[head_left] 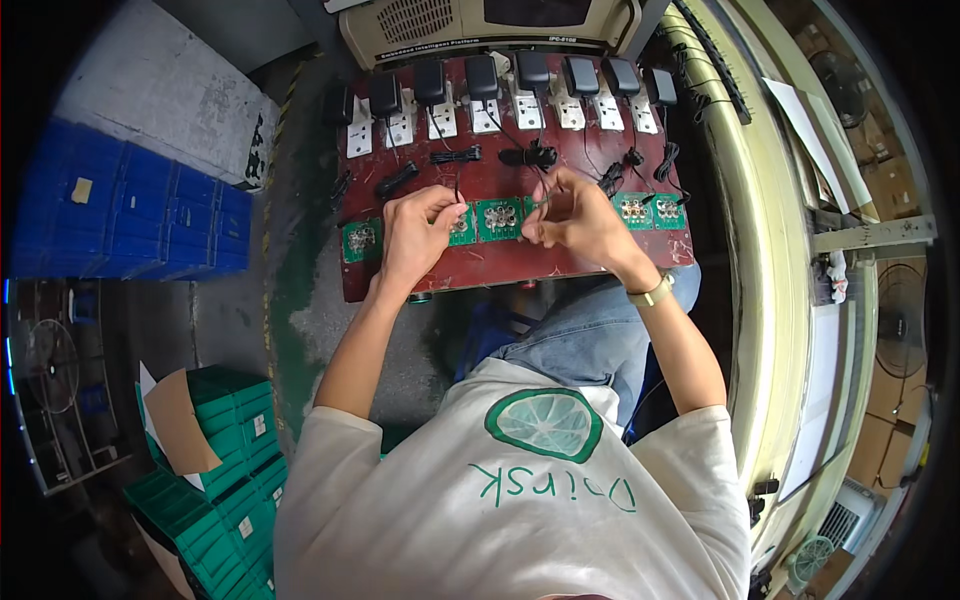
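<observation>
My left hand (418, 232) is closed in a pinch on a thin black cable (458, 190), at the edge of a green circuit board (463, 232). Beside it lies another circuit board (499, 219) with metal sockets, uncovered between my hands. My right hand (585, 222) hovers over the row of boards, thumb and forefinger curled. Its fingertips are smeared by motion, so whether they grip anything is unclear. Along the far side of the dark red board (590, 262) stand several black power adapters (482, 78) on white metal plates (441, 120). Their cables run toward me, some in tied bundles (456, 155).
A beige machine (480, 44) stands behind the red board. Blue crates (140, 215) are stacked at the left, green crates (235, 430) at the lower left. A pale bench edge (770, 260) runs along the right, with a black strip and cables (705, 60) on it.
</observation>
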